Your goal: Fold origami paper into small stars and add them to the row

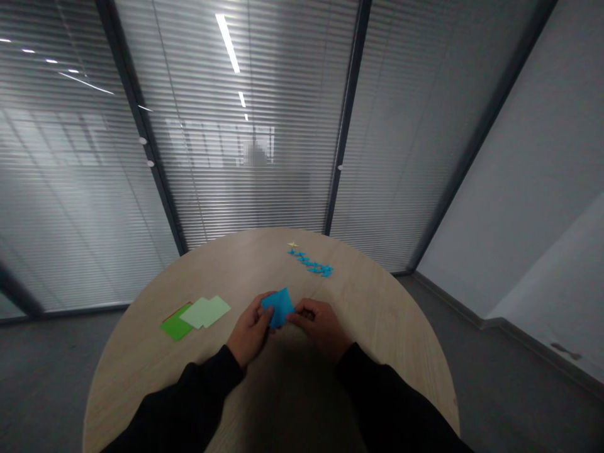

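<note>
A square of blue paper (pixel 279 306) is held up a little above the table, between my two hands. My left hand (pixel 253 327) grips its left side, with the thumb lying across the front. At the lower right corner, my right hand (pixel 317 319) pinches the paper between thumb and fingers. Beyond my hands lies a row of small folded blue paper stars (pixel 312 263), with a single yellowish folded paper star (pixel 292 244) at its far end. To the left rest light green paper sheets (pixel 206 313), partly covering a brighter green sheet (pixel 176 328).
Everything lies on a round wooden table (pixel 377 314). Behind it stands a glass partition with grey blinds (pixel 255 201) and dark frames. A white wall (pixel 528 189) rises on the right, and grey floor (pixel 56 377) surrounds the table.
</note>
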### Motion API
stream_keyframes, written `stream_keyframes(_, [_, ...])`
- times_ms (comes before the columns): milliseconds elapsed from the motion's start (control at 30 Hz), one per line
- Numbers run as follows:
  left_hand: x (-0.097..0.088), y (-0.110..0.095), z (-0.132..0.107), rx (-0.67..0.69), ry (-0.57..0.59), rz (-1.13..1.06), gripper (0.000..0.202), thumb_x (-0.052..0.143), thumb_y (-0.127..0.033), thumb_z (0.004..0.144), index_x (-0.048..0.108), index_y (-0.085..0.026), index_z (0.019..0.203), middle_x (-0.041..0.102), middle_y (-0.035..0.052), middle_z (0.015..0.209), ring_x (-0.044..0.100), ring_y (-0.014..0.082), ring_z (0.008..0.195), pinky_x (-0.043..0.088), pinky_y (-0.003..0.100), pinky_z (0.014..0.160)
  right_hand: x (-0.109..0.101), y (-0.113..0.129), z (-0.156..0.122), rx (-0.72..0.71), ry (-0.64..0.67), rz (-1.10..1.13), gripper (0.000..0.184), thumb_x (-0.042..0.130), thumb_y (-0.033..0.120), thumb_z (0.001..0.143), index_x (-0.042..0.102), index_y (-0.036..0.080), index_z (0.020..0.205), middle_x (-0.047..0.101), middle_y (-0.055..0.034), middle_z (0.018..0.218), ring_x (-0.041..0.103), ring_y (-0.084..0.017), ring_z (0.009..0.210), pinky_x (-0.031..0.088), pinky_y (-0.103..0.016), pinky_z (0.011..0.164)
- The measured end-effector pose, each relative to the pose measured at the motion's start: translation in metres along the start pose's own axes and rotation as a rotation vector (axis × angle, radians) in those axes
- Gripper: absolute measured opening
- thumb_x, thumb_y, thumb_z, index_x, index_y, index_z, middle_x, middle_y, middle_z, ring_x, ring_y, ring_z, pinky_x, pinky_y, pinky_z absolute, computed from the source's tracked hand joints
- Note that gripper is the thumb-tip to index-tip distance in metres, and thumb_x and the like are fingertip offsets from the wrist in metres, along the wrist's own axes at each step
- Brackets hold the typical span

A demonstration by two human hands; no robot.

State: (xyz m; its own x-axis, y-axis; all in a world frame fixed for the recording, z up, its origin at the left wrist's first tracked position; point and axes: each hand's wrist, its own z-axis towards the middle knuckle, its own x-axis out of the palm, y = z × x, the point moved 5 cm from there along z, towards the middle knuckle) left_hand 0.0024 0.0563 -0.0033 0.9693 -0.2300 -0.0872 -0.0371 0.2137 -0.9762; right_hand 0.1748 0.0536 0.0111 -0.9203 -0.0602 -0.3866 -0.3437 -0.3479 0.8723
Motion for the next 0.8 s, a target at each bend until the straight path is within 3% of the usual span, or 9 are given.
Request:
stream_keyframes(133, [-0.005,0.001,0.0,-0.055,-0.059,0.0,0.058,0.055,-0.053,0.09,0.051,-0.014,0.133,0.058,-0.0039,0.061,0.058,0.0142,0.055,0.04,0.023,0.052,0.001,-0.004,0.0,0.014,-0.024,0.061,0.023,0.064,0.039,0.086,0.054,0.02,0.078,0.055,0.0036,0.062,0.051,-0.012,0.056,0.039,-0.024,0.053])
stream_keyframes(233, [-0.005,-0.007,-0.003,-0.049,-0.067,-0.006,0.064,0.057,-0.05,0.089,0.045,-0.014,0.141,0.061,-0.0028,0.06,0.059,0.0149,0.056,0.04,0.023,0.053,0.0,-0.004,-0.001,0.01,-0.08,0.198,0.02,0.063,0.035,0.086,0.047,0.022,0.086,0.058,0.0044,0.068,0.055,-0.013,0.055,0.043,-0.023,0.052])
stream_keyframes(300, [-0.004,-0.012,-0.004,-0.036,-0.059,-0.018,0.07,0.056,-0.046,0.091,0.033,-0.018,0.151,0.064,-0.0028,0.061,0.058,0.0145,0.056,0.041,0.024,0.055,-0.001,0.001,-0.002,-0.034,-0.092,0.187,0.013,0.06,0.031,0.086,0.051,0.022,0.089,0.058,0.0043,0.067,0.055,-0.013,0.055,0.044,-0.023,0.052])
stream_keyframes(333, [-0.004,-0.013,-0.004,-0.017,-0.058,-0.018,0.069,0.055,-0.045,0.092,0.035,-0.017,0.151,0.065,-0.0022,0.062,0.059,0.0147,0.057,0.042,0.025,0.057,-0.001,0.003,-0.002,-0.051,-0.08,0.137,0.007,0.058,0.027,0.086,0.055,0.021,0.09,0.057,0.0041,0.065,0.055,-0.013,0.055,0.043,-0.023,0.053])
stream_keyframes(467, [-0.005,-0.014,-0.003,0.013,-0.076,-0.037,0.052,0.052,-0.045,0.093,0.059,-0.011,0.131,0.067,0.0018,0.065,0.062,0.0161,0.063,0.047,0.029,0.066,-0.005,0.013,-0.003,-0.124,-0.069,-0.013,0.023,0.05,0.013,0.08,0.071,0.019,0.09,0.062,0.0007,0.065,0.055,-0.012,0.055,0.042,-0.023,0.055])
stream_keyframes(633, [-0.003,-0.012,-0.003,0.0,-0.031,-0.081,0.065,0.048,-0.04,0.094,0.035,-0.013,0.152,0.068,-0.0004,0.061,0.066,0.0177,0.061,0.05,0.032,0.07,-0.007,0.01,-0.001,-0.129,-0.087,0.029,0.023,0.057,0.02,0.081,0.075,0.019,0.096,0.07,-0.0041,0.084,0.063,-0.016,0.073,0.047,-0.026,0.064])
stream_keyframes(700, [-0.002,-0.011,-0.003,-0.011,-0.013,-0.102,0.061,0.048,-0.039,0.094,0.041,-0.013,0.148,0.069,0.0013,0.064,0.068,0.0185,0.064,0.051,0.032,0.07,-0.007,0.005,0.001,-0.086,-0.085,0.069,0.02,0.062,0.025,0.082,0.075,0.018,0.095,0.071,-0.0045,0.085,0.063,-0.016,0.074,0.047,-0.027,0.065])
stream_keyframes(800, [-0.002,-0.009,-0.002,0.001,-0.008,-0.105,0.045,0.054,-0.037,0.089,0.06,-0.014,0.126,0.071,0.0041,0.074,0.067,0.0184,0.069,0.052,0.032,0.07,-0.005,0.001,0.002,-0.045,-0.044,0.126,0.02,0.066,0.029,0.081,0.074,0.018,0.096,0.07,-0.0039,0.084,0.062,-0.016,0.071,0.046,-0.026,0.062])
